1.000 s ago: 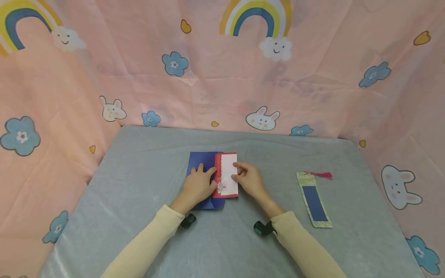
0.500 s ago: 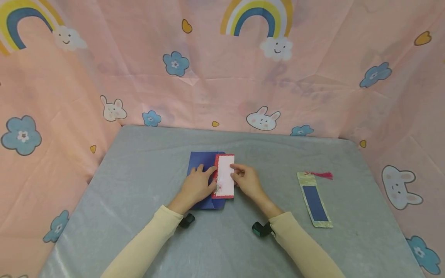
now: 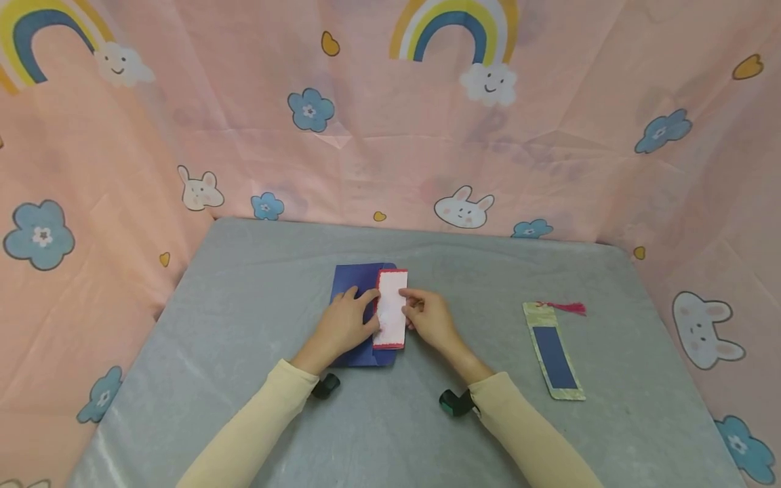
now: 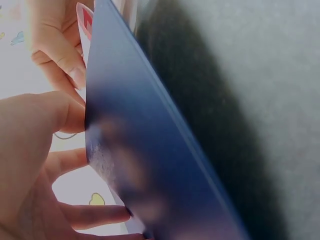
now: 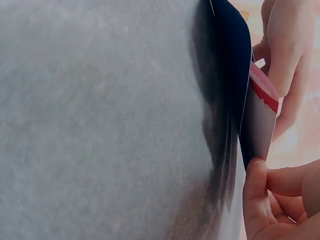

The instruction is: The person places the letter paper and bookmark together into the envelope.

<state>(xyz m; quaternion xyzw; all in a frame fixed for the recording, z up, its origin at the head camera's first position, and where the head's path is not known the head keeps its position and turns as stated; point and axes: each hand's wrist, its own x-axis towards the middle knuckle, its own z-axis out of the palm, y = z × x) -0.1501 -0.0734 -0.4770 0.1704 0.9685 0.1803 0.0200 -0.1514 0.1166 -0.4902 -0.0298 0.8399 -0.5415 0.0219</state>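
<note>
In the head view a dark blue folder [image 3: 356, 276] lies near the middle of the table. Over its right part is a white card with red edges [image 3: 392, 308]; it looks bent in the right wrist view. My left hand [image 3: 343, 325] rests on the folder with fingers spread, thumb and index finger meeting the card's left edge. From the other side my right hand [image 3: 432, 322] pinches the card's right edge between thumb and fingers. The left wrist view shows the folder's blue face [image 4: 135, 100] close up, the card mostly hidden behind it.
A green-bordered bookmark [image 3: 553, 356] with a blue panel and a red tassel [image 3: 569, 308] lies to the right of my right hand. Grey cloth covers the table [image 3: 256, 420]. Behind stands a pink printed curtain [image 3: 366, 163].
The card's right edge has moved left with my right hand, and the red strip along its left side shows narrower. My left hand stays on the folder, shifting slightly.
</note>
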